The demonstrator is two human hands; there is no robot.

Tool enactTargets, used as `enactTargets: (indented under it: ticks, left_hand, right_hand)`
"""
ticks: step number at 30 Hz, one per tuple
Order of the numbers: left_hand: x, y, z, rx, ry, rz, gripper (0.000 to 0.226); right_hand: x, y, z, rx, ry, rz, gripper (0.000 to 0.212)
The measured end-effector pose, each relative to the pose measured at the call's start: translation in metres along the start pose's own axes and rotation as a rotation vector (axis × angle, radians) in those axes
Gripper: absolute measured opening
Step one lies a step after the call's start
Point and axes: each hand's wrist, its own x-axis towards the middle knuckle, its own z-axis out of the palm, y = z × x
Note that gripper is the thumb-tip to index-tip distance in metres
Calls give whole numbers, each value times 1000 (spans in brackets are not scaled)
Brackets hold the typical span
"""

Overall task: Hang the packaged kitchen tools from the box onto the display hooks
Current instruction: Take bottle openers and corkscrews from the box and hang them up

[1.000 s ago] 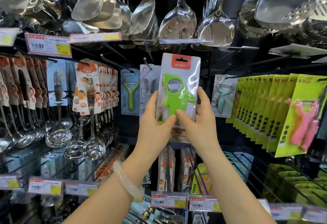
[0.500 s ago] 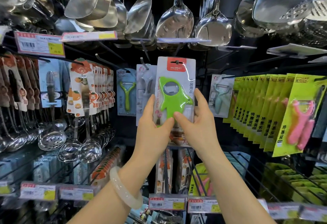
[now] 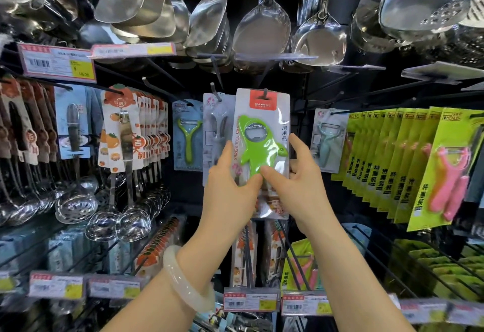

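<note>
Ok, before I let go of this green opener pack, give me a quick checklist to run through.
1. Hook tip through the pack's hang hole: the hook crosses the slot in the red header; looks ok.
2. Pack pushed fully back on the hook: cannot tell.
3. Pack hanging straight: not ok, a little tilted.
4. Grip: left hand and right hand both pinch the lower half; ok.
5. Neighbour clear: not ok, the pack overlaps the grey pack on the hook to the left.
6. Front facing out: ok.
</note>
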Motion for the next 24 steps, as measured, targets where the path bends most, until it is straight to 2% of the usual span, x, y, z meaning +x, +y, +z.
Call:
enactTargets:
  ticks: [6, 11, 17, 22, 24]
  left_hand:
    - [21, -17, 2, 242, -41, -19, 76]
    - [49, -40, 8, 383, -21, -5, 78]
    - [85, -67, 19, 358, -67, 29, 73]
    - [112, -96, 29, 370, 10, 137, 63]
    - [127, -107, 33, 434, 37, 107, 60]
  right_hand:
    - [14, 17, 8, -153, 63, -25, 79]
    - [34, 39, 16, -195, 16, -14, 86]
    - [62, 67, 22, -117, -36, 1, 83]
    - [95, 93, 26, -43, -58, -18, 80]
    - [109, 102, 29, -30, -68, -7, 80]
